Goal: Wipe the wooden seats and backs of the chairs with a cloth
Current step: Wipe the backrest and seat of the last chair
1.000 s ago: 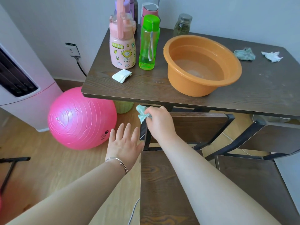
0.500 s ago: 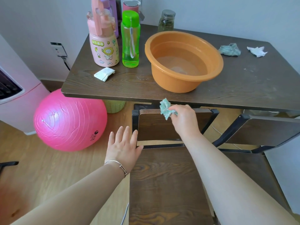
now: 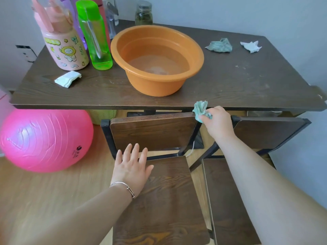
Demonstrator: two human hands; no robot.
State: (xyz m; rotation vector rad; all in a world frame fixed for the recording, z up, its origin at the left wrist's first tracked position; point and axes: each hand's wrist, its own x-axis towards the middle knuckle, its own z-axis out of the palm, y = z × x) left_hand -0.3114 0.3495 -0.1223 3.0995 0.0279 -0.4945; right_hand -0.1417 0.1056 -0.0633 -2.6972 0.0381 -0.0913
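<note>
One cloth (image 3: pixel 200 110) is in use: pale green, crumpled into a wad, with a frayed tuft sticking up above the fist. It sits against the top right corner of the left chair's back (image 3: pixel 152 133), just under the table's front edge. The right hand (image 3: pixel 218 123) has its fingers curled tight round the cloth, knuckles up, in the gap between the two backs.

There are two chairs, side by side, both dark wood grain on black metal frames. The left chair's seat (image 3: pixel 168 200) and the right chair's seat (image 3: pixel 224 200) nearly touch. The right chair's back (image 3: pixel 265 133) is tucked under the table.

The left hand (image 3: pixel 131 169) is flat, palm down, fingers straight and slightly spread, over the far left corner of the left seat. Whether it presses on the wood cannot be told. It holds nothing. A thin bracelet (image 3: pixel 123 185) circles the wrist.

On the table (image 3: pixel 247 82) stands one orange basin (image 3: pixel 157 85) with water near the middle. A second cloth (image 3: pixel 219 45) and one tissue (image 3: pixel 251 46) lie toward the far right corner. A pink bottle (image 3: pixel 63 45), a green bottle (image 3: pixel 95 36) and a jar (image 3: pixel 143 14) stand at the far left, with one folded wipe (image 3: pixel 68 79) nearer the front. One pink ball (image 3: pixel 44 138) rests on the floor left of the chairs.
</note>
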